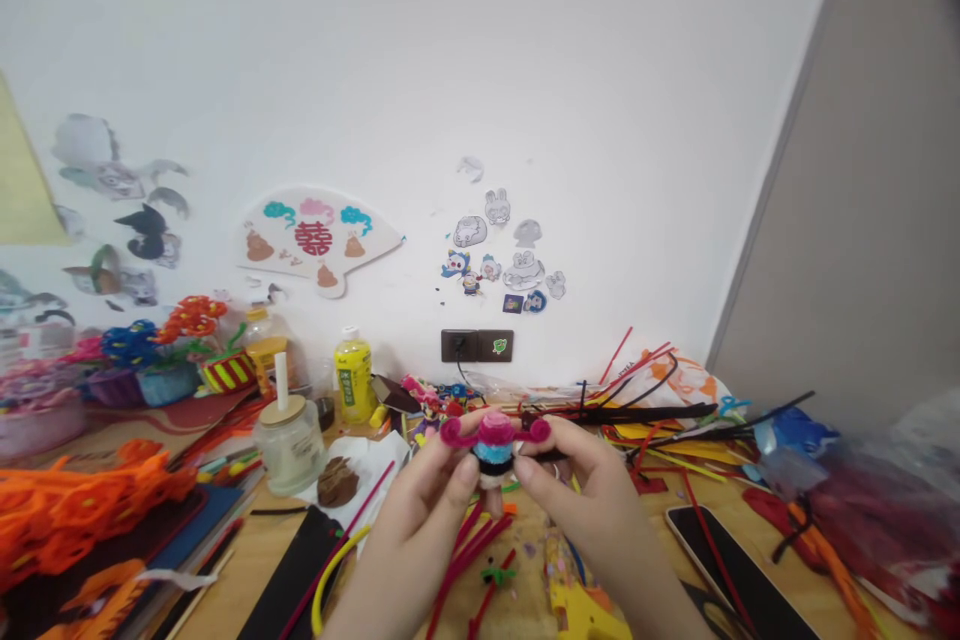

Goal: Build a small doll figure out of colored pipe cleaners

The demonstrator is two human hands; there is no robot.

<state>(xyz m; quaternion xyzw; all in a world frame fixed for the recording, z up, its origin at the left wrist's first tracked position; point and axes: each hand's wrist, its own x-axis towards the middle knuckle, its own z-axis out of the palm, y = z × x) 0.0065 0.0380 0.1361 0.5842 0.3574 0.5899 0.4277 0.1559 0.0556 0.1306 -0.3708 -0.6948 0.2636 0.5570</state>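
Pink pipe-cleaner figure [495,447] | pinched between fingers of left hand [421,518] and right hand [594,502]

A home craft corner: a wooden desk [251,545] pushed against a white wall. Loose pipe cleaners [660,415] sprawl just beyond and right of the right hand [592,505], and orange pipe-cleaner pieces [75,510] heap well left of the left hand [416,525]. Both hands pinch a small pipe-cleaner figure [495,445]. Pipe-cleaner flowers [169,335] stand far back left, a yellow glue gun [589,615] lies beneath the right wrist, and cartoon stickers [499,260] dot the wall above the hands.
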